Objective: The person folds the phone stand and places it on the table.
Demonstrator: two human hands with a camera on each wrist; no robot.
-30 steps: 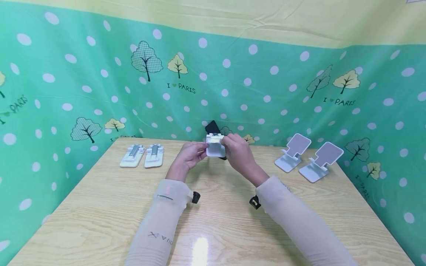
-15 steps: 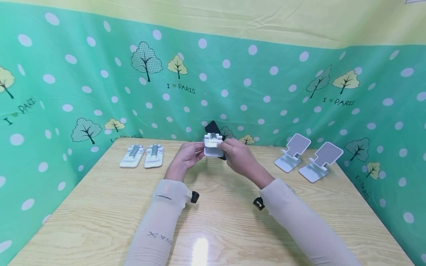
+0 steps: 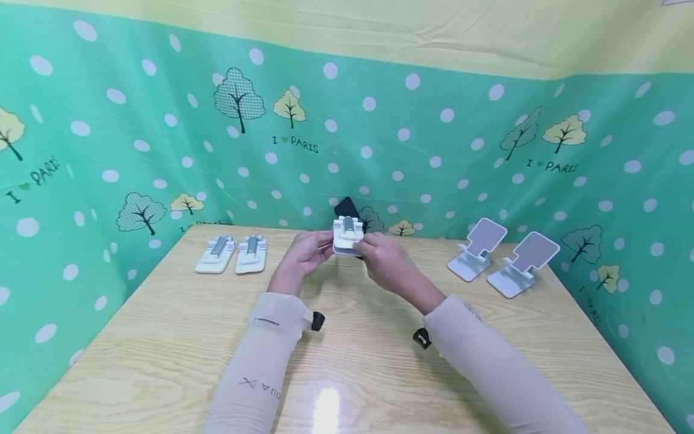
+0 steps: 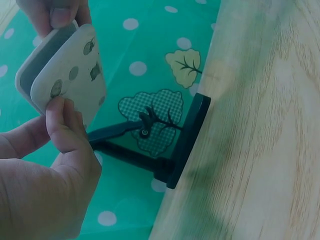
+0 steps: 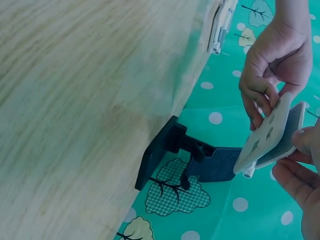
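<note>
Both hands hold a white folding phone stand (image 3: 347,234) above the far middle of the table. My left hand (image 3: 305,252) grips its left side, the fingertips pressing the base's spotted underside in the left wrist view. On the opposite side, my right hand (image 3: 389,258) pinches the near right edge of the plate. The stand's two plates lie almost together, a narrow gap between them showing in the right wrist view. Its grey hinge bar faces up in the head view. Behind it stands a black phone stand (image 3: 346,207), partly hidden by the held one.
Two folded white stands, one (image 3: 214,259) beside another (image 3: 250,263), lie at the back left. At the back right, two opened white stands, the nearer (image 3: 523,265) and the farther (image 3: 477,248), stand upright. A green dotted curtain (image 3: 379,144) hangs behind the wooden table (image 3: 162,343).
The held stand's upper part has folded down onto its base, bringing the grey hinge bar into view. My right hand has moved slightly down with it; my left hand stays nearly still.
</note>
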